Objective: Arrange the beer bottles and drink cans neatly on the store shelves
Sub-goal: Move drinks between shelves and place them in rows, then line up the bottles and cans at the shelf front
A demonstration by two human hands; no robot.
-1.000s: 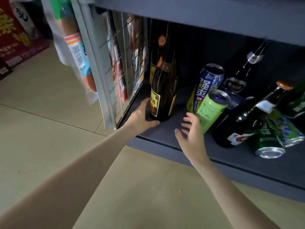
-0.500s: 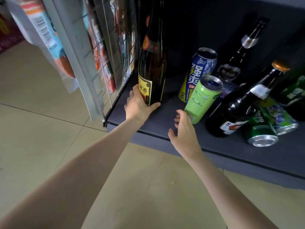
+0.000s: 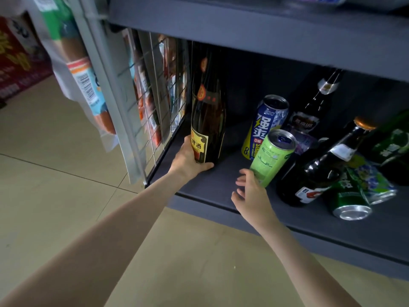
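My left hand [image 3: 188, 160] gripped the bottle [image 3: 207, 120] at the shelf's [image 3: 212, 187] left edge; right hand [image 3: 250, 191] hung loose by the green can [image 3: 271, 158]. Keeping the bottle straight seemed best.

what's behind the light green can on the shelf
Right behind the green can stands a blue can, its lower right side covered. Behind that, a dark bottle; its base is hidden.

The left hand [image 3: 188, 161] now grips the base of the tall dark glass bottle [image 3: 208, 120]; the right hand [image 3: 252, 193] has reached the light-green can [image 3: 273, 156] at its 1 o'clock.

Bottle [image 3: 208, 111] left of cans [image 3: 269, 140]
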